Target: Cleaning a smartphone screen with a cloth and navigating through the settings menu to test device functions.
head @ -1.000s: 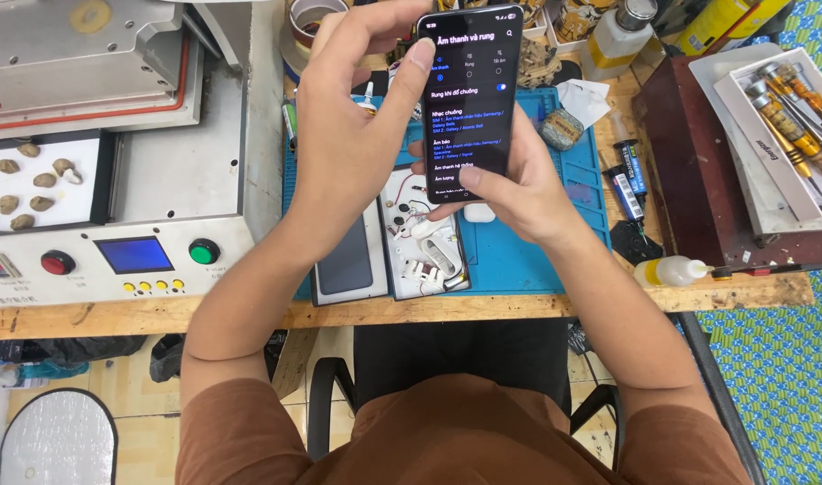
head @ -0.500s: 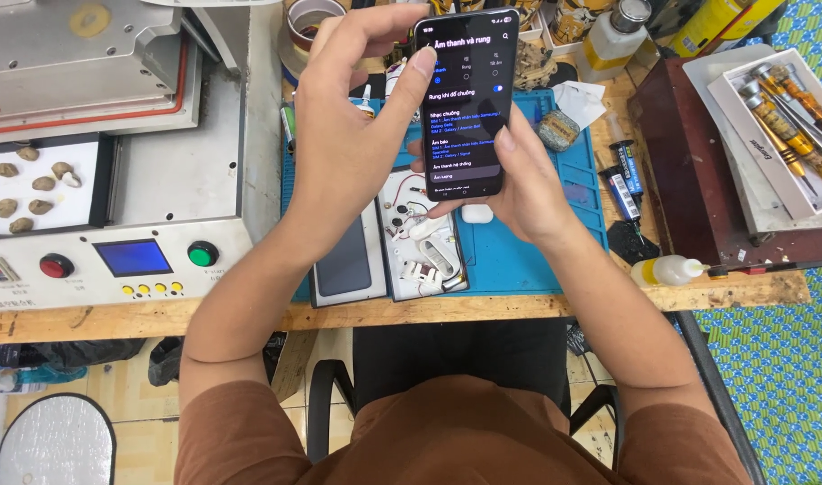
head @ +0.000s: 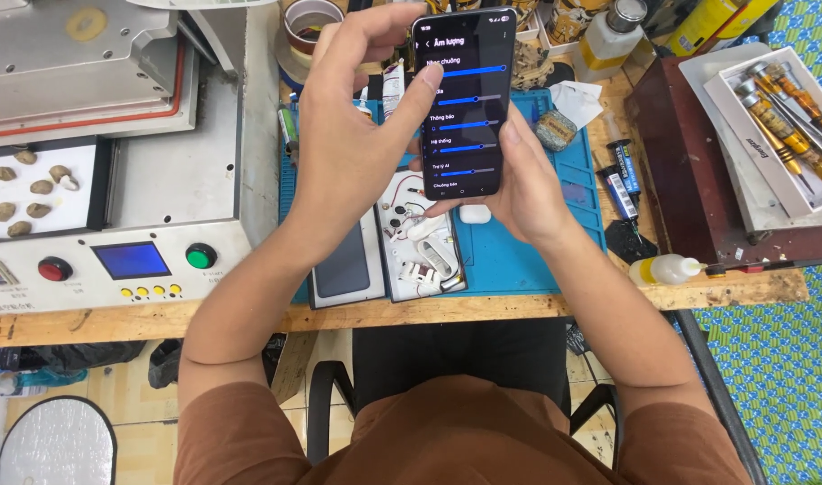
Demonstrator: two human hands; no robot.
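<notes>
Currently the right hand (head: 528, 184) grips a black smartphone (head: 465, 99) upright above the blue work mat (head: 519, 256). Left hand (head: 357, 135) steadies its left edge (thumb on the lit screen). A dismantled phone (head: 420, 242) lies just beneath.

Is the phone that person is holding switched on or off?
On. The phone screen is lit, showing a dark menu with blue slider bars, and the left hand thumb touches it.

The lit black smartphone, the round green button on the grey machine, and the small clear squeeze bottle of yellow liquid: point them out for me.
Lit black smartphone (head: 465, 108), head view: middle of its screen.
Round green button (head: 201, 256), head view: its centre, on the grey machine's front panel.
Small clear squeeze bottle of yellow liquid (head: 667, 268), head view: its body, lying at the table's edge.
</notes>
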